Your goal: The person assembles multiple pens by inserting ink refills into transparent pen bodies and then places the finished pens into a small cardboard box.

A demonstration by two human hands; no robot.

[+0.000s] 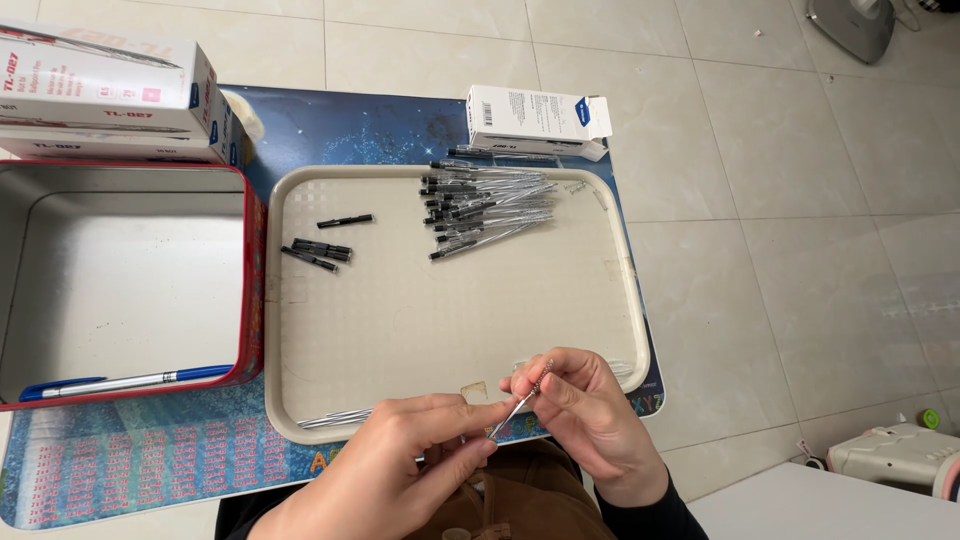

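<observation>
A blue pen [125, 382] lies in the red tin [252, 280] at left. Near the tray's [420, 320] front edge, the left hand [400, 460] and right hand [590, 410] both pinch one thin clear pen [518, 405]. Black-capped pens [485, 205] are piled far right.

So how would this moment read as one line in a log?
left hand: holds thin pen part | right hand: pinches same part | tray: pile of pens, caps
</observation>
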